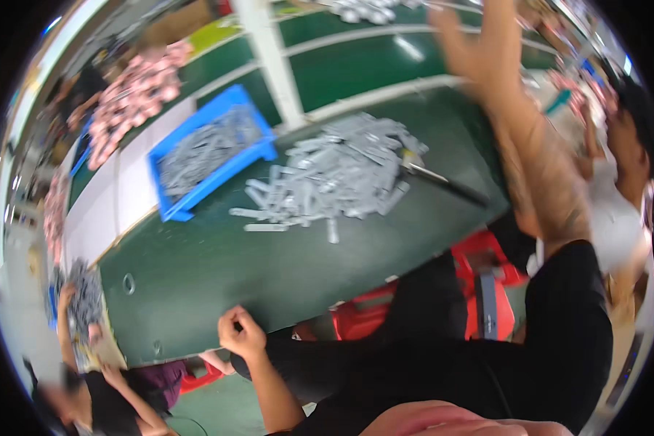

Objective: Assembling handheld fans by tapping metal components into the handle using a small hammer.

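Note:
My left hand (241, 332) rests at the near edge of the green table (189, 280). Its fingers curl into a loose ring, with nothing visible inside. Raised over the table's far right corner, my right hand (479, 62) is blurred by motion; the thumb stands apart from the stretched fingers, and I see nothing held there. Between the hands, farther in, lies a heap of flat grey plastic strips (334, 171). Against its right side is a slim tool with a dark handle and a metal shaft (450, 185); its tip is unclear.
A blue tray (178, 208) of similar grey strips stands left of the heap. A white post (272, 65) rises at the far edge. Pink pieces (134, 98) lie beyond. A co-worker (98, 396) sits lower left by more grey strips. Red stools (367, 316) stand below the table.

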A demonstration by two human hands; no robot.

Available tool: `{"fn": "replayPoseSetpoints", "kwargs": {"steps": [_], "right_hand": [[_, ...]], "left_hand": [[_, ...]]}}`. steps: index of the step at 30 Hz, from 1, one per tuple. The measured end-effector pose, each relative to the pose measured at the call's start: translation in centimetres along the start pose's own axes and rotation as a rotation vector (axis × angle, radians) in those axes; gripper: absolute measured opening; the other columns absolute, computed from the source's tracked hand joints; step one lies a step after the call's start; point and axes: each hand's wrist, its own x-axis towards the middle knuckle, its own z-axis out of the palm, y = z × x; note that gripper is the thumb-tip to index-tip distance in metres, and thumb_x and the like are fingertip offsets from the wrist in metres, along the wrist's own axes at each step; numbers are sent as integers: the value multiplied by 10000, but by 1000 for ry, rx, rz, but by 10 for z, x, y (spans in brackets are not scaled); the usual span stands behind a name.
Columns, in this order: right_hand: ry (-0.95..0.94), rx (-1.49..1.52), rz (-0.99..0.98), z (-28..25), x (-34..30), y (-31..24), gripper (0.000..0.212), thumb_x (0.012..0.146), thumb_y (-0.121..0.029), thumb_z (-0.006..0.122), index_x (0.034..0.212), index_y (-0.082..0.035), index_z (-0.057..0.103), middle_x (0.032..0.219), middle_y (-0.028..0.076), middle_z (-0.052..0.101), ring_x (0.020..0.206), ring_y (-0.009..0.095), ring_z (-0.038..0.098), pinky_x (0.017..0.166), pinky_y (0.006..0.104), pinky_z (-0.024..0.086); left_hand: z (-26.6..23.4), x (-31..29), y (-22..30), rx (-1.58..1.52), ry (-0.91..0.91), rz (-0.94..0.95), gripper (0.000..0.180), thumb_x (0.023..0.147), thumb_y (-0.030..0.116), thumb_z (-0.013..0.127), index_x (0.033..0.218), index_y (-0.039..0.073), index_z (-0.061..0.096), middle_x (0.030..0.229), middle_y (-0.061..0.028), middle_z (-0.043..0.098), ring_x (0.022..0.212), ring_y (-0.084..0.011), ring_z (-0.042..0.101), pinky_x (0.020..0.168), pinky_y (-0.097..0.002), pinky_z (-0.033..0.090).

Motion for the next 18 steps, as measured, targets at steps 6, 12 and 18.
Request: {"fn": "replayPoseSetpoints", "kwargs": {"steps": [6,12,18], "right_hand": [[-862,32,371,-166,-248,-45,535,866,-300,846,1348,-111,714,1397,129,673,1287,355,622,1093,490,446],[-835,-67,679,-163,-295,-48,366,914,-273,809,1212,-77,730,1223,104,709,1198,324,644,1007,469,457],[-610,-180,686,-172,-298,-38,215,1022,-206,725,1194,-78,714,1045,108,733,979,351,694,856,469,471]], "left_hand": [[26,-17,-14,-113,-103,-50,59,979,8,706,934,-24,725,805,-114,716,690,-201,622,675,-346,520],[28,-6,33,33,-313,106,119,947,37,787,1060,3,770,1027,-156,758,989,-339,688,941,-460,549],[115,5,169,-29,-488,419,386,838,204,903,1192,111,783,1324,-142,706,1227,-397,639,1043,-520,501]]}}
